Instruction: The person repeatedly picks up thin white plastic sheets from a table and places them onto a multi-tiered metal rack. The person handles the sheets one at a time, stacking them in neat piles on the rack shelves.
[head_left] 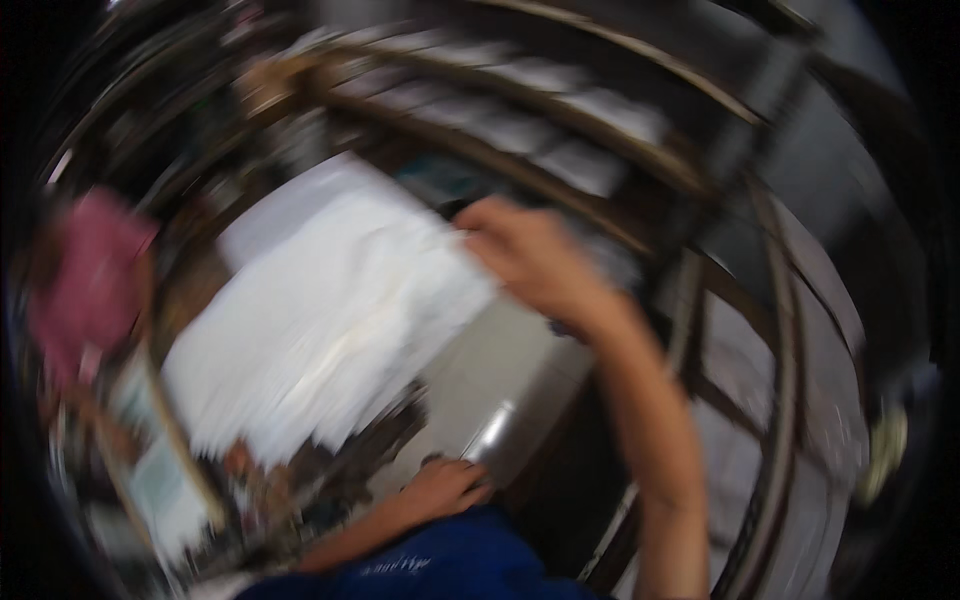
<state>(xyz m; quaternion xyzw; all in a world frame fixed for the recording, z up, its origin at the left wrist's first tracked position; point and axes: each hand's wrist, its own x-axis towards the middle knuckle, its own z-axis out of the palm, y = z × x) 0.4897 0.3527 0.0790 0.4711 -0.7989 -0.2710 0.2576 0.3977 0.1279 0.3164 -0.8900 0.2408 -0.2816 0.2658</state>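
A large, crinkled white sheet (320, 290) hangs in the middle of the view, smeared by motion. Whether it is cloth, paper or plastic cannot be told. My right hand (515, 245) is closed at its upper right corner, with the arm reaching up from below. A flatter, pale lilac-white piece (290, 205) shows along the sheet's far left edge; I cannot tell if the two are joined. Low down, close to my blue shirt (430, 560), is my left hand (445, 488). It is apart from the sheet, and its fingers are too blurred to read.
Shelves (520, 90) holding rows of pale stacks run across the back. More racks with pale bundles (740, 360) stand at the right. A person in a pink top (95, 280) is at the far left, beside a framed, pale panel (165, 460). Shiny floor tiles (500, 400) show between.
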